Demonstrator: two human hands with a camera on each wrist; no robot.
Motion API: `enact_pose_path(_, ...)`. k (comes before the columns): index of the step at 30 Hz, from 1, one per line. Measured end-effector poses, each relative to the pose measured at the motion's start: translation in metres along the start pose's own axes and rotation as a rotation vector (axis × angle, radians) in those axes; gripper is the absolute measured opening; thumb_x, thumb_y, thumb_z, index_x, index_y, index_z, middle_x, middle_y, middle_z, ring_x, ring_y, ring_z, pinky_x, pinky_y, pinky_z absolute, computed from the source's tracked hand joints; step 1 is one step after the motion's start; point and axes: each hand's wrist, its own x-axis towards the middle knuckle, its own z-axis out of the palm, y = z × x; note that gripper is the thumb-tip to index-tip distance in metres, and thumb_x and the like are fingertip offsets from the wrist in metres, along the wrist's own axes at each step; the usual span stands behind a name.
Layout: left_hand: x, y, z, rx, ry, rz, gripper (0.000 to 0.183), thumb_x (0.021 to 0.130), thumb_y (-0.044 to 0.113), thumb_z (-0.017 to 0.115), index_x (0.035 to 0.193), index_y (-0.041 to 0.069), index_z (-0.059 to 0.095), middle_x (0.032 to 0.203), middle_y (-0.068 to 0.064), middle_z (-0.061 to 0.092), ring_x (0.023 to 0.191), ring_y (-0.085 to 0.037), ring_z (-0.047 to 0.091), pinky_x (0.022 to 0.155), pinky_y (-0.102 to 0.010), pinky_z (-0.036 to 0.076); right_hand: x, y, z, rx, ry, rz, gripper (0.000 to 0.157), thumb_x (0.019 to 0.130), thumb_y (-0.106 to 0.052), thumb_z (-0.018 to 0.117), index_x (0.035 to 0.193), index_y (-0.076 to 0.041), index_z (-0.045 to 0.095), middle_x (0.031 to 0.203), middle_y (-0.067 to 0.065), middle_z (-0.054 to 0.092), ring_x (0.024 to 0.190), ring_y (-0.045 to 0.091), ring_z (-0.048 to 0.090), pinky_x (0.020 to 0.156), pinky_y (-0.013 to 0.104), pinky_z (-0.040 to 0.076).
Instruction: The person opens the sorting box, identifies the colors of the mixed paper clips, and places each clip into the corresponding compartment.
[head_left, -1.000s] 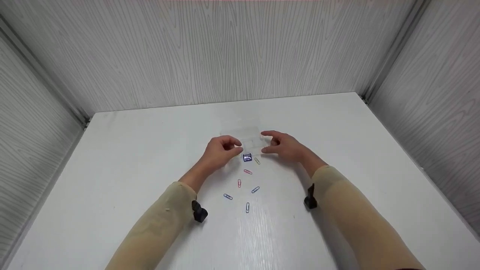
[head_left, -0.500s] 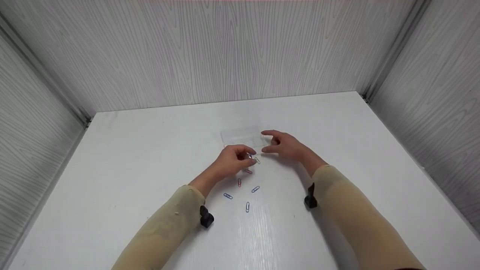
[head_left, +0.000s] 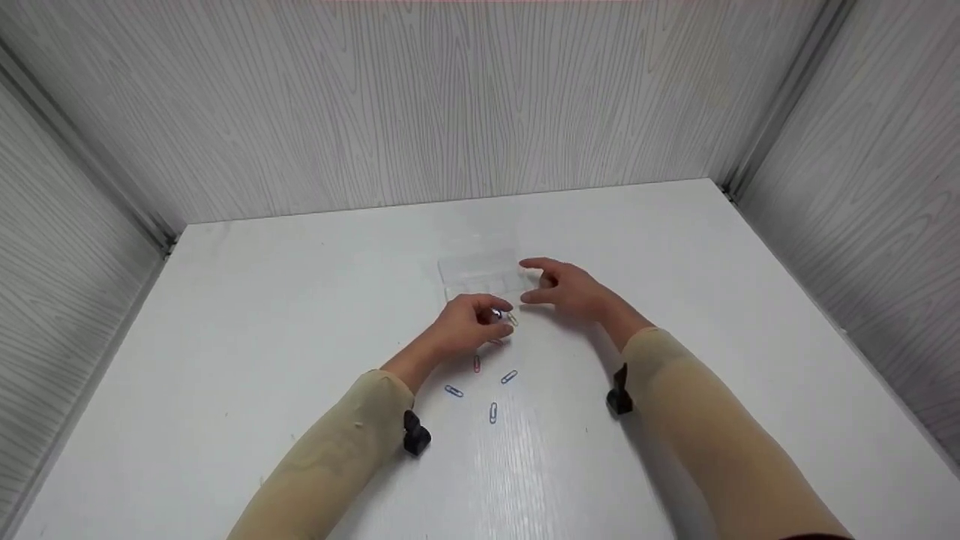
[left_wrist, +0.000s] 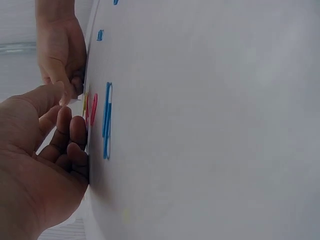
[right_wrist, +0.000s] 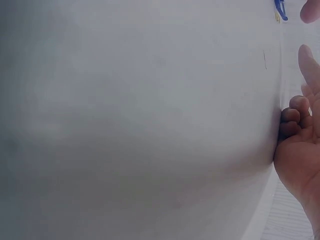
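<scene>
A clear plastic box (head_left: 484, 285) with several compartments lies lidded-back in the head view. My right hand (head_left: 566, 291) holds it at its right end, thumb by the front corner and index finger by the raised lid. My left hand (head_left: 469, 324) is in front of the box, thumb and index finger spread about a small blue binder clip (right_wrist: 281, 9). In the right wrist view a fingertip (right_wrist: 311, 11) stands apart from that clip. Beside the clip lies a yellow-green paper clip (head_left: 513, 319); a red one (head_left: 496, 342) is partly hidden under the left hand.
Nearer the body, another red paper clip (head_left: 477, 364) and three blue ones lie scattered: a left one (head_left: 454, 391), a right one (head_left: 509, 376) and a front one (head_left: 493, 412). White panels (head_left: 450, 105) wall the white table (head_left: 315, 300) at the back and sides.
My left hand has come from the box's left side forward and right to the binder clip, and its thumb and index finger have parted slightly since. The right hand has stayed at the box.
</scene>
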Motion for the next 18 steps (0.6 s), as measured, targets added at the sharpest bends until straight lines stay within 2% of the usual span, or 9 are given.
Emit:
enact_pose_path(10,0.0028,0.0012,0.0036,0.111,-0.01,-0.017,0.04,0.088,0.031,0.071,0.125,0.018,0.066,0.094,0.002,0.061,0.086,-0.016,0.054,0.076,-0.029,0.046,-0.0012,-0.0026,-0.0018,0.03,-0.006,0.012,0.069,0.082,-0.048,0.075,0.142,-0.031,0.048,0.082,0.002,0.046,0.073,0.019,0.045,0.078,0.036,0.037)
enact_pose_path(18,0.004,0.0014,0.007,0.152,-0.034,-0.033,0.039,0.087,0.031,0.072,0.123,0.018,0.067,0.087,0.001,0.059,0.082,-0.014,0.053,0.073,-0.029,0.044,-0.0002,-0.0009,-0.0005,0.017,-0.005,0.003,0.068,0.082,-0.048,0.075,0.142,-0.031,0.048,0.081,0.002,0.048,0.072,0.018,0.045,0.076,0.035,0.038)
